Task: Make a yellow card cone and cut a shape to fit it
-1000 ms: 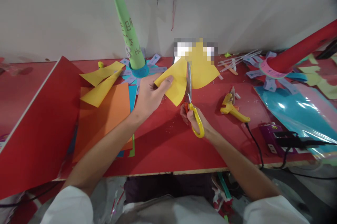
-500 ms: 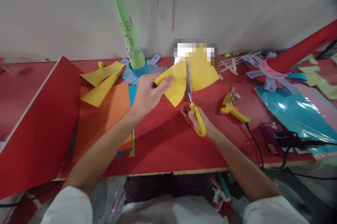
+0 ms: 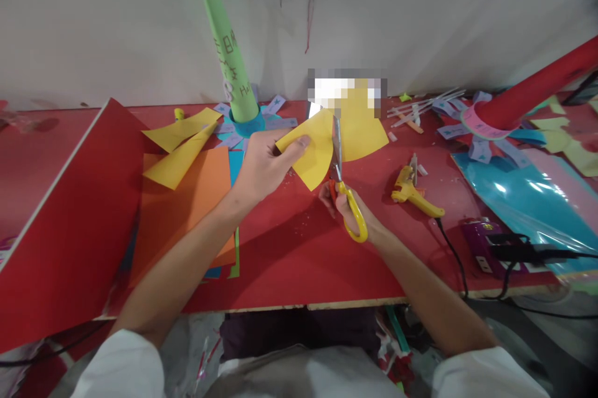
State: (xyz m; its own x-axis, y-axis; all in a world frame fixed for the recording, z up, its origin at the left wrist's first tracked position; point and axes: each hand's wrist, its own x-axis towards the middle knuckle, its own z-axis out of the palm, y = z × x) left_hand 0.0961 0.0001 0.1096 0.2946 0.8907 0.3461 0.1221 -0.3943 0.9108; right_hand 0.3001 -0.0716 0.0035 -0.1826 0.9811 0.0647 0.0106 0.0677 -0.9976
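Note:
My left hand (image 3: 271, 161) pinches a sheet of yellow paper (image 3: 314, 152) between thumb and fingers, above the red table. In my right hand (image 3: 348, 208) is a pair of scissors (image 3: 355, 217) with yellow and red handles. Its blades point away from me and lie in a cut in the paper, with yellow paper on both sides. The far part of the sheet overlaps a pixelated bright patch. Left of my left hand, yellow paper strips (image 3: 175, 155) lie over orange paper (image 3: 187, 205).
A green paper tube (image 3: 231, 55) with a star on top stands behind. A yellow glue gun (image 3: 415, 192) lies to the right, its cord running past a purple box (image 3: 486, 245). A red board (image 3: 70, 230) leans at left; a red tube (image 3: 537, 90) tilts at right.
The yellow paper and the scissors have shifted very slightly to the right. Both hands keep their hold, and the things on the table have stayed put.

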